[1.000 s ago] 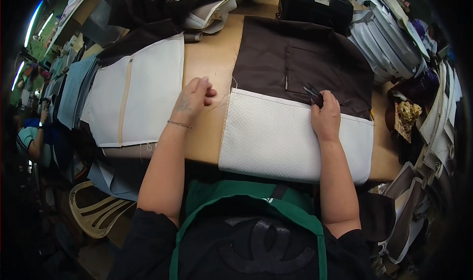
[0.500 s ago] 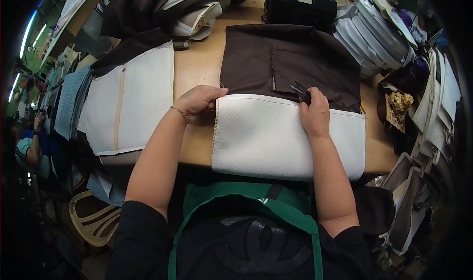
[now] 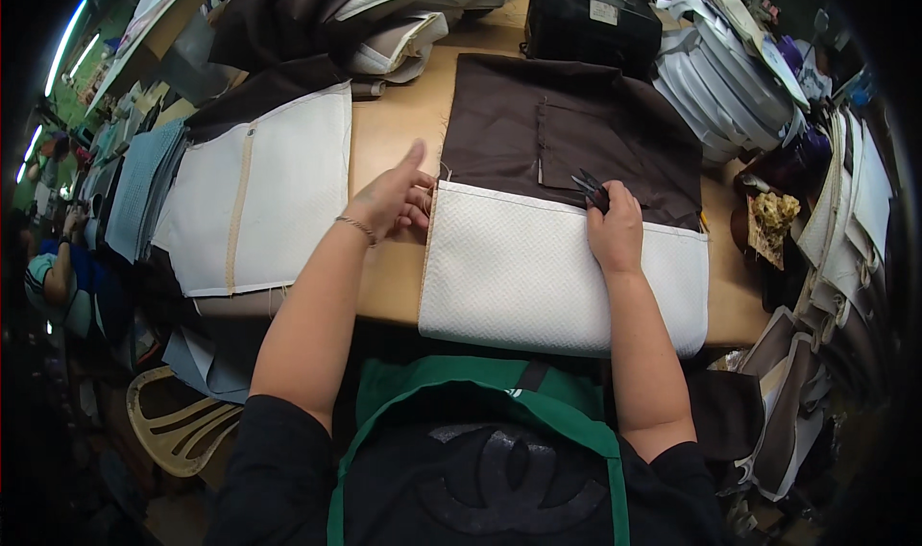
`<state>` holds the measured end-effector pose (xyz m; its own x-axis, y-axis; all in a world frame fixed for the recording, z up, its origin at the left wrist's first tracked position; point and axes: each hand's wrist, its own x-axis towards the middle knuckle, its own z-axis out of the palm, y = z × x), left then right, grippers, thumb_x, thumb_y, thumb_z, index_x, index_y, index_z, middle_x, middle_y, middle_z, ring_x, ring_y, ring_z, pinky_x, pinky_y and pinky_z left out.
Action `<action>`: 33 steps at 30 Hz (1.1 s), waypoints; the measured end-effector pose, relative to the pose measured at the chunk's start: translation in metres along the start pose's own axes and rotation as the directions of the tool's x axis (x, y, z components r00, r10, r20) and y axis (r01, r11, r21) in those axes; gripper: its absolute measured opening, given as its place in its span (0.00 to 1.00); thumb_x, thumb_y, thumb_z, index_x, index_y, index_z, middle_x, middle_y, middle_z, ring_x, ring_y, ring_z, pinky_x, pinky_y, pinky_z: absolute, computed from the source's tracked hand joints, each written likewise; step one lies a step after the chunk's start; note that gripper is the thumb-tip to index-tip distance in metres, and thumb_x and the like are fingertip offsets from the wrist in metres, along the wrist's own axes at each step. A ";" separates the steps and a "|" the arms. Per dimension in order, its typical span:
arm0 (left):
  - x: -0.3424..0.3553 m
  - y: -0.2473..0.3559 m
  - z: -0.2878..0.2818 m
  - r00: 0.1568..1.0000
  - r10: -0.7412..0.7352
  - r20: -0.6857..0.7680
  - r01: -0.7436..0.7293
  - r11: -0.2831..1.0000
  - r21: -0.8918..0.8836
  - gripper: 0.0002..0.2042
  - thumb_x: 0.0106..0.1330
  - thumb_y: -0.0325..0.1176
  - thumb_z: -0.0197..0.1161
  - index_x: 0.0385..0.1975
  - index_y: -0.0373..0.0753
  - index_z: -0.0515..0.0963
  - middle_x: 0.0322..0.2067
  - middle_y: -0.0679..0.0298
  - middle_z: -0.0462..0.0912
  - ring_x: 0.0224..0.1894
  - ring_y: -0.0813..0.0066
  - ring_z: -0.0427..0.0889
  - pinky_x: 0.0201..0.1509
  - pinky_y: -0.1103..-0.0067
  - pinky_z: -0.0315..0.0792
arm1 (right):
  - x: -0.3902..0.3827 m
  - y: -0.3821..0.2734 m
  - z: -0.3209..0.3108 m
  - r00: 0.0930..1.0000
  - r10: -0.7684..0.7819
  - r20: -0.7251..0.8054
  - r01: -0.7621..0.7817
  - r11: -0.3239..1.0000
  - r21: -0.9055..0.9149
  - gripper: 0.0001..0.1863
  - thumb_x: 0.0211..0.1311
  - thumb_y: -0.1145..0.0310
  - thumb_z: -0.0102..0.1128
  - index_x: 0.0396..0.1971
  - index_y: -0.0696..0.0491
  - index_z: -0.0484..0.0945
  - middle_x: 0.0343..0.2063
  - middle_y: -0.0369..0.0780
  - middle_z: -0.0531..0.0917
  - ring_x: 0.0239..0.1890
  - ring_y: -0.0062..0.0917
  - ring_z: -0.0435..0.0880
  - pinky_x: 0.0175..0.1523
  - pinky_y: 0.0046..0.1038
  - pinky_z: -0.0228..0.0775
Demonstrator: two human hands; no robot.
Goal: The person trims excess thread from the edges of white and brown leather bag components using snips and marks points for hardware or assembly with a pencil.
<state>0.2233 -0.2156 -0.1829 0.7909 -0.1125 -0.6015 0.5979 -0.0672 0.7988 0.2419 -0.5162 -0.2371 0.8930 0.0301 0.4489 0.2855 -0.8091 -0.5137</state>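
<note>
A white textured fabric panel (image 3: 519,277) lies in front of me, its near edge hanging over the table's front. Along its top seam it joins dark brown cloth (image 3: 490,114) with a stitched pocket-like patch (image 3: 591,147). Beside the panel's upper left corner is my left hand (image 3: 392,200), thumb raised and fingers apart; the fingertips reach the panel's edge, and whether they touch it I cannot tell. My right hand (image 3: 617,227) rests on the panel near the seam, closed round small black snips (image 3: 591,189) whose blades point up and left over the brown cloth.
Another white panel with a tan strip (image 3: 237,210) lies at left, near stacked blue fabric (image 3: 139,195). Bundled brown and white cloth (image 3: 288,18) and a black case (image 3: 591,23) stand at the back. White curved pieces (image 3: 715,90) and hanging fabric (image 3: 845,210) crowd the right.
My left hand has let go of the panel's upper left corner, its thumb lifting up and away. The right hand keeps the snips in nearly the same place. The view has shifted slightly.
</note>
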 end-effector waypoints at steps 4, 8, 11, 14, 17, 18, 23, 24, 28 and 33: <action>0.021 -0.007 0.014 0.989 0.141 -0.054 -0.102 0.888 0.448 0.16 0.64 0.46 0.54 0.28 0.37 0.75 0.17 0.73 0.72 0.20 0.88 0.66 0.26 0.90 0.62 | -0.001 -0.001 -0.001 1.000 -0.001 0.004 0.001 1.000 -0.006 0.10 0.44 0.79 0.55 0.31 0.57 0.71 0.30 0.47 0.76 0.35 0.44 0.72 0.42 0.39 0.64; 0.012 -0.016 0.004 0.971 0.236 0.037 -0.238 0.936 0.259 0.12 0.65 0.41 0.53 0.26 0.39 0.75 0.19 0.74 0.71 0.21 0.89 0.65 0.28 0.90 0.62 | 0.000 0.004 0.001 1.000 -0.025 -0.001 0.025 1.000 -0.017 0.11 0.43 0.79 0.55 0.31 0.57 0.71 0.30 0.47 0.76 0.36 0.45 0.72 0.43 0.40 0.64; 0.003 -0.031 -0.008 0.930 0.363 0.063 -0.367 0.903 0.225 0.11 0.66 0.39 0.51 0.27 0.40 0.74 0.20 0.73 0.71 0.20 0.89 0.64 0.26 0.90 0.63 | 0.000 0.000 0.001 1.000 -0.008 0.024 0.009 1.000 -0.020 0.11 0.43 0.78 0.56 0.31 0.58 0.70 0.30 0.48 0.76 0.37 0.45 0.72 0.43 0.39 0.64; 0.000 -0.043 0.003 0.876 0.472 -0.096 -0.447 0.872 0.201 0.11 0.67 0.38 0.50 0.27 0.39 0.74 0.20 0.73 0.71 0.20 0.89 0.65 0.24 0.90 0.63 | 0.004 0.001 -0.003 0.994 0.058 0.087 -0.058 0.998 -0.003 0.10 0.46 0.75 0.59 0.30 0.58 0.71 0.29 0.47 0.77 0.36 0.43 0.74 0.43 0.38 0.65; -0.002 -0.059 0.018 0.593 0.748 -0.298 -0.626 0.661 0.413 0.09 0.65 0.33 0.51 0.28 0.35 0.71 0.20 0.62 0.73 0.20 0.74 0.71 0.25 0.80 0.67 | 0.016 -0.057 -0.019 0.961 0.039 0.274 -0.070 0.992 0.106 0.14 0.48 0.70 0.62 0.34 0.58 0.73 0.31 0.47 0.79 0.35 0.40 0.77 0.41 0.36 0.68; 0.000 -0.064 0.022 0.459 0.828 -0.321 -0.637 0.559 0.531 0.08 0.65 0.33 0.51 0.28 0.34 0.71 0.21 0.59 0.73 0.20 0.70 0.72 0.26 0.77 0.68 | 0.018 -0.074 -0.020 0.943 -0.007 0.332 -0.039 0.990 0.132 0.15 0.48 0.69 0.62 0.35 0.58 0.73 0.32 0.47 0.79 0.35 0.40 0.78 0.42 0.36 0.69; 0.005 -0.069 0.030 0.297 0.913 -0.278 -0.469 0.393 0.791 0.06 0.63 0.33 0.51 0.28 0.37 0.67 0.26 0.54 0.71 0.29 0.53 0.75 0.34 0.66 0.72 | 0.017 -0.139 0.001 0.800 -0.304 0.517 0.410 0.906 -0.102 0.16 0.50 0.61 0.60 0.36 0.57 0.75 0.31 0.46 0.79 0.35 0.39 0.78 0.40 0.36 0.70; 0.003 -0.069 0.031 0.304 0.912 -0.277 -0.430 0.390 0.814 0.06 0.63 0.33 0.51 0.28 0.37 0.67 0.26 0.55 0.70 0.29 0.54 0.75 0.34 0.66 0.72 | 0.015 -0.152 0.003 0.787 -0.272 0.554 0.416 0.897 -0.151 0.15 0.51 0.61 0.60 0.34 0.56 0.75 0.31 0.46 0.79 0.35 0.39 0.78 0.40 0.37 0.70; -0.003 -0.067 0.036 0.322 0.903 -0.285 -0.350 0.393 0.850 0.04 0.62 0.29 0.51 0.29 0.36 0.67 0.27 0.54 0.70 0.27 0.54 0.74 0.30 0.66 0.71 | 0.013 -0.165 0.015 0.793 -0.273 0.544 0.446 0.870 -0.213 0.12 0.50 0.62 0.59 0.29 0.56 0.76 0.28 0.44 0.79 0.33 0.39 0.78 0.38 0.37 0.71; -0.006 -0.068 0.035 0.278 0.918 -0.283 -0.308 0.365 0.879 0.05 0.61 0.30 0.53 0.29 0.37 0.67 0.27 0.55 0.70 0.26 0.54 0.74 0.28 0.65 0.70 | 0.012 -0.163 0.026 0.767 -0.378 0.519 0.552 0.801 -0.232 0.11 0.50 0.62 0.59 0.27 0.55 0.76 0.24 0.43 0.78 0.29 0.37 0.78 0.36 0.35 0.72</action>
<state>0.1738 -0.2455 -0.2330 0.8058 0.1878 0.5616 -0.1400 -0.8611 0.4888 0.2148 -0.3687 -0.1671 0.7571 0.6337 0.1589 0.6410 -0.7675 0.0066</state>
